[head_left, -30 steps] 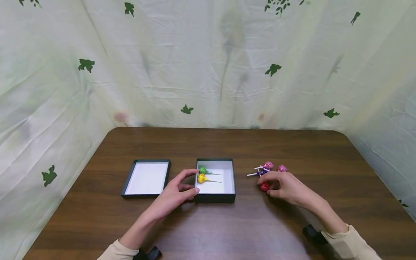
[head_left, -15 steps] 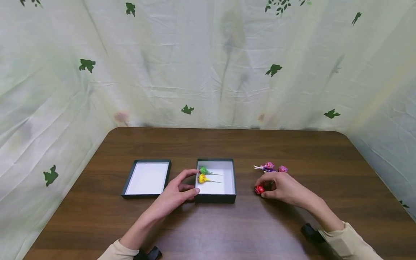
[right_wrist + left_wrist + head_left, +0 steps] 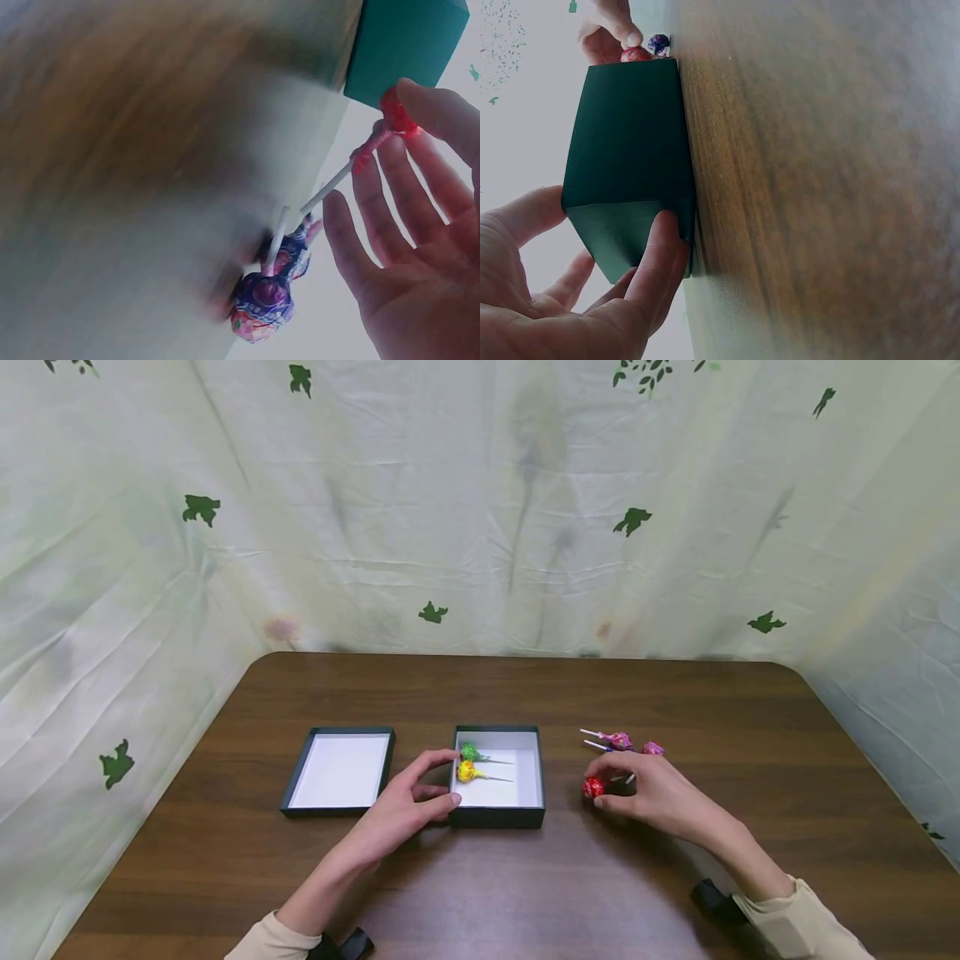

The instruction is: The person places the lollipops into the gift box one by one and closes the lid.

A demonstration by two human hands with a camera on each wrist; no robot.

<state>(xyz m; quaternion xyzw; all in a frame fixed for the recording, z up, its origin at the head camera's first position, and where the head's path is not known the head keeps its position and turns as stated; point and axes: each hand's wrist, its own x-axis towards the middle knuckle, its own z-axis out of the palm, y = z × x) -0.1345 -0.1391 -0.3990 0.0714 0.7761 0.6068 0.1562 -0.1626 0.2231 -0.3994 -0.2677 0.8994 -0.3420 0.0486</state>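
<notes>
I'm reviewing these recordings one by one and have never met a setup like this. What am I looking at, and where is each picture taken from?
There is no machine here: a person works with bare hands at a wooden table. The wide picture comes from a camera worn on the head, looking forward and down. The other two come from cameras on the wrists, each showing that hand's work up close.

The left hand holds the left side of an open box with a green lollipop and a yellow lollipop inside. To its left lies a shallow lid. The right hand pinches a red lollipop; beside it are more lollipops.
</notes>
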